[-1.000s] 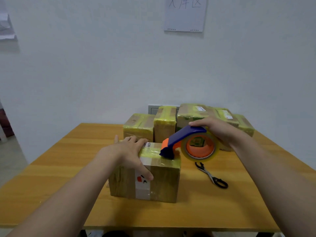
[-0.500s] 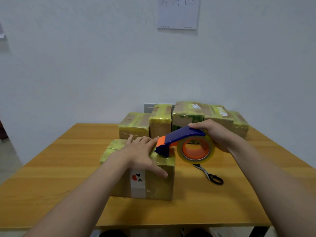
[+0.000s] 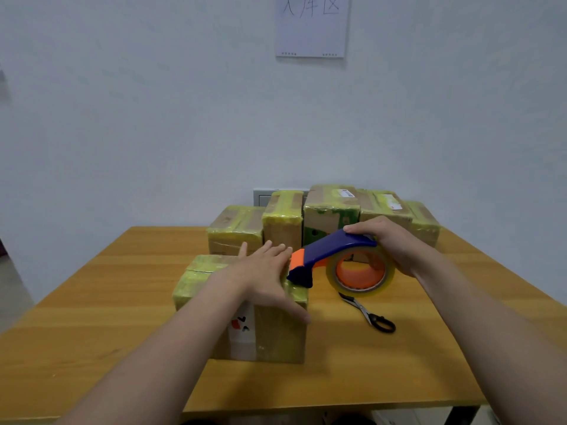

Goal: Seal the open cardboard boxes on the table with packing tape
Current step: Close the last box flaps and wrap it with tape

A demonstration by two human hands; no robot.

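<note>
A cardboard box (image 3: 276,332) wrapped in yellowish tape stands in the middle of the wooden table (image 3: 92,302). My left hand (image 3: 264,271) lies flat on its top, fingers spread, thumb down over the front right edge. My right hand (image 3: 389,240) grips a blue and orange tape dispenser (image 3: 334,256) with a roll of clear tape (image 3: 360,271). The dispenser's nose rests on the box's top right edge, next to my left fingers.
Several taped boxes (image 3: 331,210) stand in a row at the table's back edge against the white wall. Black-handled scissors (image 3: 368,312) lie on the table right of the box. A paper sheet (image 3: 311,26) hangs on the wall.
My left hand has slid across the box top toward the dispenser and flattened. The dispenser has stayed at the box's right edge. The view has shifted slightly.
</note>
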